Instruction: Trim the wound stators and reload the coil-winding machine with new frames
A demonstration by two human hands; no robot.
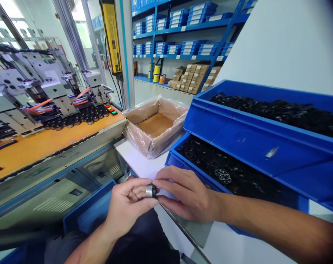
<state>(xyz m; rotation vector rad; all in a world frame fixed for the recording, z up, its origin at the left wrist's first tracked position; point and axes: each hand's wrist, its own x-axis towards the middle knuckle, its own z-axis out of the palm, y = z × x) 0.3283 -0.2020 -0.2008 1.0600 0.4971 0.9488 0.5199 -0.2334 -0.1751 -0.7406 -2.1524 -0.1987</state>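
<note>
Blue bins (232, 134) hold blk pcs (273, 109), L hand (128, 201) & R hand (187, 192) both w/ grip pinching metal cyl (149, 191).

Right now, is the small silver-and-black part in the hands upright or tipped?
Tipped: the silver-and-black part is turned on its side, its silver portion toward the left hand, its black end toward the right hand.
</note>
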